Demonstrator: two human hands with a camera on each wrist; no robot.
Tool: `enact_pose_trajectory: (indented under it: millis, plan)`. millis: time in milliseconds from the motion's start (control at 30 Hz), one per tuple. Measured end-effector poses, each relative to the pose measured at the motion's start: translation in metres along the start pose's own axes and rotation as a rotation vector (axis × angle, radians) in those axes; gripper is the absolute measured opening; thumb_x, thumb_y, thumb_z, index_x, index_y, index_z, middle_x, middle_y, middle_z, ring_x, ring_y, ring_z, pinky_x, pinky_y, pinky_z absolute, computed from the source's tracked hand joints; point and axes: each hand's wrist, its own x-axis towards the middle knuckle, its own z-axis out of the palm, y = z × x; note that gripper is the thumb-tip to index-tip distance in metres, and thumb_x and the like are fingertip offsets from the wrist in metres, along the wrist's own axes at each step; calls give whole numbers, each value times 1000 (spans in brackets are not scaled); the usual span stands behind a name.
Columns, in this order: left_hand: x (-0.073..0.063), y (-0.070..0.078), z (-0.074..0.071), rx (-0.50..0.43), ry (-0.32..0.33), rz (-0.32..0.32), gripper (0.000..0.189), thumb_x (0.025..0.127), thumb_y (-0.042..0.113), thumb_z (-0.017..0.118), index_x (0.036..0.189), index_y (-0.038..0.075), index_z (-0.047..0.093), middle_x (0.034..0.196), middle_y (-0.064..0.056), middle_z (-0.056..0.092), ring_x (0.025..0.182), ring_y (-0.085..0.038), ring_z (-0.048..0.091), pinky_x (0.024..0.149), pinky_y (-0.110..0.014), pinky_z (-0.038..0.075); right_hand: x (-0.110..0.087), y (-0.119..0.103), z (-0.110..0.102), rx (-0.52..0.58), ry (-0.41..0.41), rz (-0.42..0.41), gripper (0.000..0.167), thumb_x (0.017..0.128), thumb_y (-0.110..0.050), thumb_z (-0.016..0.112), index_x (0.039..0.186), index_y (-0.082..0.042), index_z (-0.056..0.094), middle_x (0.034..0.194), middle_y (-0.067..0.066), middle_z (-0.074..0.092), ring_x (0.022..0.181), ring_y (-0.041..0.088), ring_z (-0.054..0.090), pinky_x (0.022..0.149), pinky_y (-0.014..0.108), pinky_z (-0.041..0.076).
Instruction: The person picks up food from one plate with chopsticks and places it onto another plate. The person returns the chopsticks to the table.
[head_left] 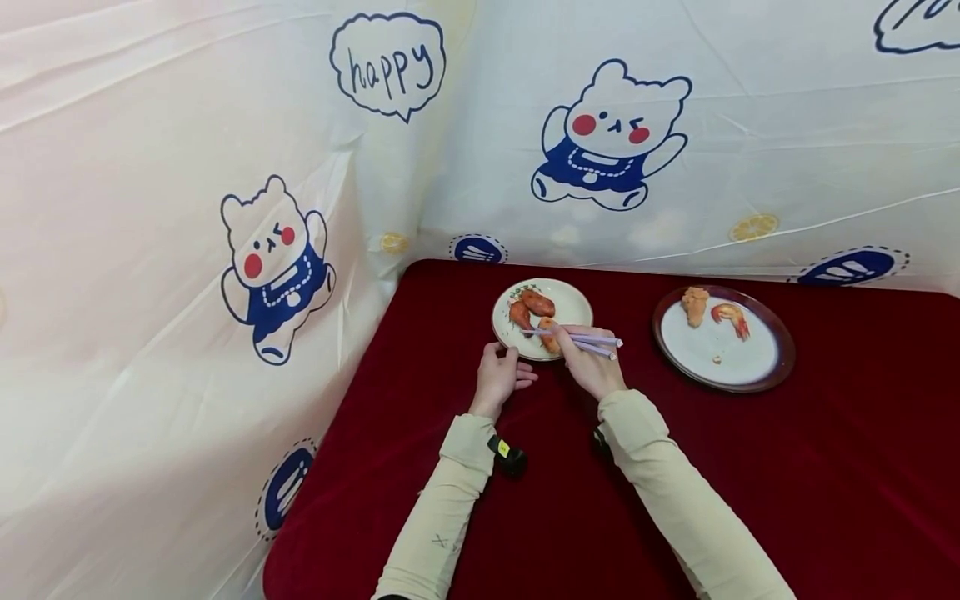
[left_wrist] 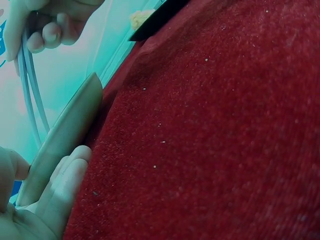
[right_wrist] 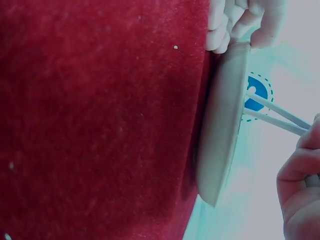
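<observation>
A small white plate (head_left: pixel 576 304) lies near the far edge of the table, bearing two glazed brown meat pieces (head_left: pixel 537 302), a green garnish and a golden-orange piece (head_left: pixel 548 337). My left hand (head_left: pixel 497 379) holds the plate's near-left rim, thumb over the edge and fingers along its underside, as the left wrist view shows. In my right hand (head_left: pixel 592 367) are two pale purple chopsticks (head_left: pixel 596 340), gripped above the plate's right side. Their tips reach in over the food, beside the golden-orange piece. In the right wrist view the plate wall (right_wrist: pixel 222 125) hides the food.
Right of the small plate stands a larger brown-rimmed plate (head_left: pixel 742 358) with a fried piece (head_left: pixel 695 307), a shrimp (head_left: pixel 731 320) and a crumb. A dark red cloth (head_left: pixel 555 517) covers the table. Printed white curtains (head_left: pixel 480 167) hang behind and at the left.
</observation>
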Motion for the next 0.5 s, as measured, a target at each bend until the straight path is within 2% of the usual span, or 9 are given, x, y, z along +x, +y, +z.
enact_pose_trajectory:
  millis: [100,300,500]
  plan:
    - [0,-1,0,2,3,3,47,101,25,41,141,4,32,93,-20,71,75,-23,73,68,-32,62,-2,-3,-3,-1,-13,17,35,97,-31,55,110,-5,73,77,24,69,55,19,61,48,26,50]
    - [0,-1,1,10,7,3,46,100,26,42,140,4,33,91,-19,71,73,-22,73,67,-31,62,-9,-5,-11,10,-38,60,35,97,-34,53,106,-8,75,81,23,70,65,34,65,51,28,52]
    - [0,0,2,7,8,3,46,100,25,42,140,4,33,92,-20,71,73,-23,73,67,-31,62,-10,-2,-14,15,-10,93,42,96,-40,52,103,-5,74,79,20,69,64,30,65,52,26,50]
